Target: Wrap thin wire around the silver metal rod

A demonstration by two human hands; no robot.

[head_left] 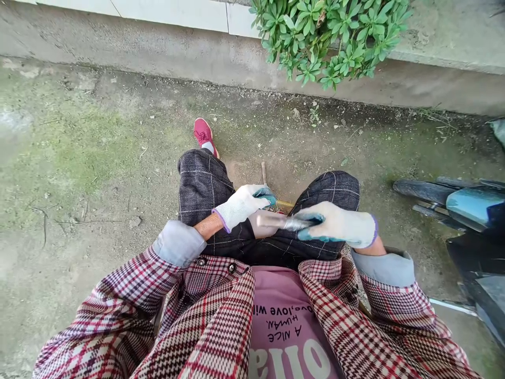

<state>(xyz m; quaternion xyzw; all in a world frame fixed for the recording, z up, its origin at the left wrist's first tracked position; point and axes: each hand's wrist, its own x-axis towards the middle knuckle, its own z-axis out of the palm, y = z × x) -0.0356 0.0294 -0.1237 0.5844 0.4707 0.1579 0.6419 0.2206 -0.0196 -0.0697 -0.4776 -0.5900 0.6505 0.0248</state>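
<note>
Both my hands wear white knit gloves with teal-coated fingers and purple cuffs. My left hand is above my lap with its fingers curled closed; what they grip is hidden. Just past these fingers a short tan stick shows, but I cannot tell whether it is held. A yellow rod-like piece lies between my knees, beside the fingertips. My right hand is closed around a blurred metal hand tool. Its broad, pale brownish end points left, close below my left hand.
My knees in dark checked trousers frame the work. A red shoe stands on the mossy dirt ground. Ahead run a low concrete ledge and a leafy green shrub. A wheeled vehicle stands at the right.
</note>
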